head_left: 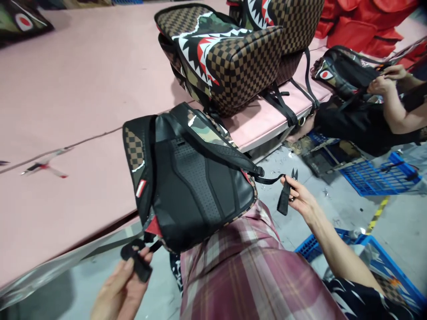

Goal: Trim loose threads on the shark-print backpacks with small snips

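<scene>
Backpack [200, 191]: its back looks like black leather-like material, smooth, softly shining; the middle strip has many small holes.
Straps [283, 203]: black woven cloth band, quite matt.
Scissors [294, 174]: dark metal blades, with little shine.
Table [83, 89]: pink cover, smooth and rather matt, from where I stand.
Plastic sheet [40, 284]: clear, glossy, wrinkled.
Lap cloth [236, 266]: checked fabric, light sheen on the folds.
Checked bag [247, 69]: coated surface, smooth, slightly glossy.
Red bags [355, 35]: smooth, somewhat shiny.
Baskets [393, 265]: hard blue plastic.
</scene>
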Motion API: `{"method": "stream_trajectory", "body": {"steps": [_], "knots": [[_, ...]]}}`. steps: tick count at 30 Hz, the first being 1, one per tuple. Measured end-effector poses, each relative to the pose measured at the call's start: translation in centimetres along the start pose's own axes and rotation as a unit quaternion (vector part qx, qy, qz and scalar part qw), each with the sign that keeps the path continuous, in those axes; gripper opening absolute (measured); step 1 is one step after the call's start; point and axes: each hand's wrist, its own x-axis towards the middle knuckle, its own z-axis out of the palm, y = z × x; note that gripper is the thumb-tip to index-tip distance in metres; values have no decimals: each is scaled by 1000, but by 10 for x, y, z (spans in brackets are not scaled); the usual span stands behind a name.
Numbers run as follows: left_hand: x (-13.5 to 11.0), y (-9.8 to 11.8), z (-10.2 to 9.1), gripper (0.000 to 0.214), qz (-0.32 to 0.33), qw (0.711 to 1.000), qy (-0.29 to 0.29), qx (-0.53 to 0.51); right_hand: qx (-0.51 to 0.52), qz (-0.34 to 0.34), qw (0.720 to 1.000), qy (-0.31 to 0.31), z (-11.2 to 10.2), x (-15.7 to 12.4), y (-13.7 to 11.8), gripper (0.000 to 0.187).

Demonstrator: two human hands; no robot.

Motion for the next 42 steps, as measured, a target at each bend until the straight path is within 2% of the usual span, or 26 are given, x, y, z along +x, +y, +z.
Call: {"method": "stream_trajectory", "body": {"steps": [2,6,10,15,18,22,24,26,27,28,29,30,31,32,33,34,35,37,40,42], "knots": [[8,1,9,25,-6,1000,-9,-15,61,22,998,-7,20,-5,-5,22],[15,-3,23,26,-9,999,-38,-32,80,33,996,21,41,-8,-10,18],[9,-8,44,31,23,997,-68,-39,68,28,997,27,49,-5,-7,15],[4,-10,79,38,37,989,-135,-58,-2,30,999,18,49,8,2,23],[6,-10,87,38,48,984,-156,-66,-38,30,999,8,52,16,6,26],[9,-10,80,37,64,986,-139,-63,-95,7,995,-7,55,18,9,32],[17,-9,63,36,88,989,-109,-45,-140,-27,990,-8,49,20,9,35],[30,-9,35,34,123,991,-47,-18,-220,-73,973,0,33,23,8,39],[39,-10,17,31,143,990,3,-2,-286,-93,954,16,22,24,7,41],[46,-11,-2,28,161,985,63,15,-372,-110,920,49,10,25,7,43],[53,-11,-22,24,175,975,133,30,-469,-128,869,96,-2,26,6,44],[58,-11,-40,21,168,967,187,39,-560,-146,802,148,-13,26,7,44],[60,-10,-56,20,143,966,213,36,-633,-169,730,195,-21,25,7,43],[59,-9,-68,20,114,971,211,22,-680,-201,667,230,-26,24,9,42],[56,-8,-74,22,87,979,186,-3,-701,-243,623,249,-28,22,10,42],[50,-7,-74,25,64,987,141,-35,-702,-290,599,252,-26,20,12,41],[43,-6,-68,28,48,993,85,-67,-692,-334,593,241,-20,18,14,41],[30,-6,-45,31,30,993,-21,-116,-657,-394,612,197,-3,14,18,40],[23,-8,-3,30,5,986,-109,-128,-605,-382,690,111,31,8,24,36],[23,-8,14,25,1,980,-142,-137,-581,-376,720,53,54,6,29,32]]}}
